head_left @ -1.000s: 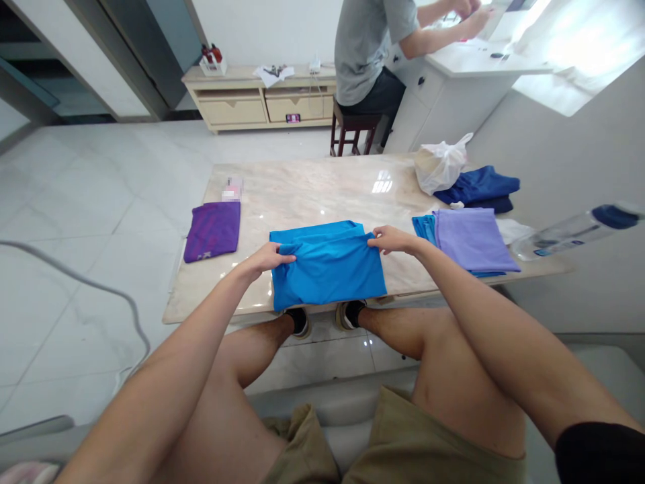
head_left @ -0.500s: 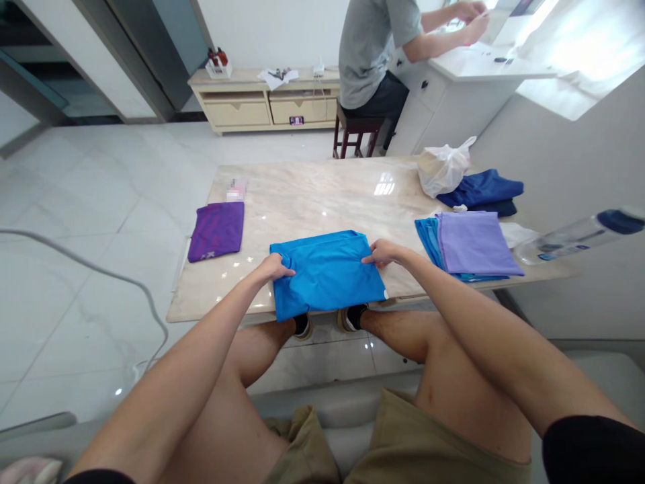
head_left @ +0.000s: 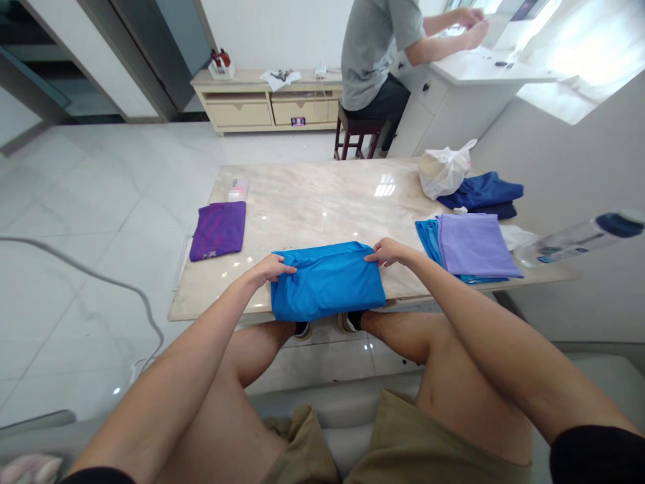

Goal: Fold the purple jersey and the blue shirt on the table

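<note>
Position taken beside the seated person; clock directions are read from their seat, twelve o'clock being the far edge of the table [head_left: 312, 195].

Step in hand: folding. The blue shirt [head_left: 327, 282] lies at six o'clock on the table's near edge, directly before the person, with its lower part lapping slightly over the rim above their feet. The left hand [head_left: 272, 269] is closed in a pinch on the shirt's upper left corner, fingers curled over the folded edge. The right hand [head_left: 385, 252] grips the upper right corner likewise, thumb and fingers nipped on the cloth. Both hands sit at the same height, holding the top fold taut between them.

Judgement: the fold appears nearly laid. The move that follows calls for setting the top edge down square, keeping both corners level, and smoothing without dragging the bundle farther off the near rim.

Condition of the shirt: bright blue, thin and smooth (a sports-type fabric, by its sheen), now a compact rectangle of several layers. The top edge is slightly rumpled, the left side rounded instead of crisp.

Surroundings: a purple garment [head_left: 218, 230] folded at ten o'clock; a lilac stack [head_left: 471, 243] at two o'clock, well apart from the shirt; behind it a dark blue garment [head_left: 484, 191] and a plastic bag [head_left: 443, 171]. Another person [head_left: 375, 47] sits at a counter beyond the table, uninvolved.
</note>
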`<state>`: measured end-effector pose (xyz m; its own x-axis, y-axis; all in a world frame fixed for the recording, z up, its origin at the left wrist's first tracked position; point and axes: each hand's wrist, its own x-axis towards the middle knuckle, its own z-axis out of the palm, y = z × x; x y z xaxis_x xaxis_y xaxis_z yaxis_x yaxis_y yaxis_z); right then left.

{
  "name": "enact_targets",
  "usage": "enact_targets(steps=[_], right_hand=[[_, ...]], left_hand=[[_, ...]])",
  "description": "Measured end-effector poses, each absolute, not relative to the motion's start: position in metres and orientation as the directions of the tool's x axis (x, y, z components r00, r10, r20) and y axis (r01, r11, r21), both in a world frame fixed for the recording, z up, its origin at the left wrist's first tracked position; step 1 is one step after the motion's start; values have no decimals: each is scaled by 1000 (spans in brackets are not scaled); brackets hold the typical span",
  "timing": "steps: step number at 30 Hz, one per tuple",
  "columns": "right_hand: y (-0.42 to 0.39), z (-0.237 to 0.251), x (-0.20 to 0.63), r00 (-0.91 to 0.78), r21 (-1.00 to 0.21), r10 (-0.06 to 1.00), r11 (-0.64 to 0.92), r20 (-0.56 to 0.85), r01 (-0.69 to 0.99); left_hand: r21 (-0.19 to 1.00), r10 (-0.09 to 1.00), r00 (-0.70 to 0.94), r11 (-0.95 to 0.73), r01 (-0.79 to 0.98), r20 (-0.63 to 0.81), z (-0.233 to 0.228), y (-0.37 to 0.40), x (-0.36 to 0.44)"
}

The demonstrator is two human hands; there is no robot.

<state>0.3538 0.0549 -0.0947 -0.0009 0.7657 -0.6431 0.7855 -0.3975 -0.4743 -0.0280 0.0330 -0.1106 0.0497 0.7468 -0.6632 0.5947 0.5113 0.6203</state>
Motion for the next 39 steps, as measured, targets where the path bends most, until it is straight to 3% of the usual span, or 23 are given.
enact_targets(steps=[4,7,12,17,19,22,24,26,29,31,33,35,39], right_hand=[[58,-85,365,-81,-484,706,-394,-704,781],[62,-83,369,-91,-520,731,-386,-676,762],[68,-91,364,-27,-586,827,-374,-561,719],[72,-96,356,112,-551,890,-368,-442,749],[73,-94,356,145,-483,912,-331,-383,810],[71,-86,357,118,-338,924,-249,-365,908],[68,-81,357,61,-287,863,-233,-502,929],[63,-77,355,-14,-255,728,-221,-685,941],[51,-76,346,-193,-282,422,-159,-886,946],[39,-81,335,-349,-378,178,-170,-920,910],[28,-90,321,-446,-439,21,-217,-895,872],[21,-101,307,-438,-428,10,-233,-899,873],[25,-116,298,-284,-332,208,-253,-936,909]], left_hand=[[656,694,189,502,564,-694,-92,35,-48],[684,706,192,521,511,-682,-84,37,-59],[718,784,8,564,408,-621,-88,43,-63],[798,852,-186,523,300,-489,-108,49,-50],[788,869,-269,491,372,-414,-118,50,-46],[667,947,-246,322,672,-209,-129,50,-48],[530,992,-103,125,839,-70,-133,48,-52],[445,997,82,-72,893,-3,-135,45,-54],[471,933,359,-319,823,3,-136,41,-49],[507,859,511,-443,739,5,-138,37,-40],[500,794,608,-520,693,-16,-143,33,-29],[452,764,640,-547,705,-75,-149,28,-20],[326,794,574,-498,803,-200,-151,21,-9]])
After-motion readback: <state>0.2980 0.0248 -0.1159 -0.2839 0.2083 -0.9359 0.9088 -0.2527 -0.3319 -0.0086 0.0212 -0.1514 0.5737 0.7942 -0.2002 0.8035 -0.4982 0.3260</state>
